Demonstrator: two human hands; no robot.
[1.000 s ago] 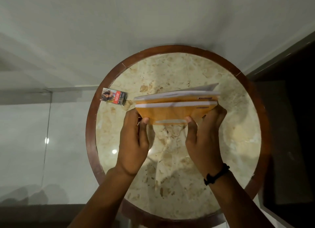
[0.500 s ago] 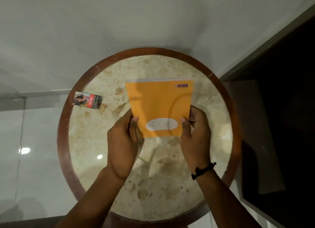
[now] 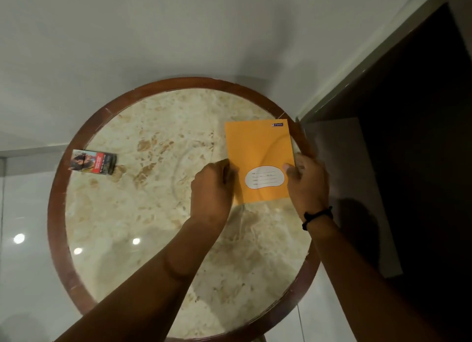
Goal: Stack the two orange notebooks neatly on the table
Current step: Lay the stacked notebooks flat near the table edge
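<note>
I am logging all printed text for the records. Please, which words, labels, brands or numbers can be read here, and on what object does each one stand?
No text can be read with certainty.
Orange notebook, small blue label at its top right corner: a white brand word, too blurred to read.
Orange notebook, white oval label: printed field lines, too small to read.
Small box on the table's left edge: red panel with white lettering, too small to read.

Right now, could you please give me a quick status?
Both hands, left and right, gripping the orange notebooks, flat by table rim. Small box far left, clear.
</note>
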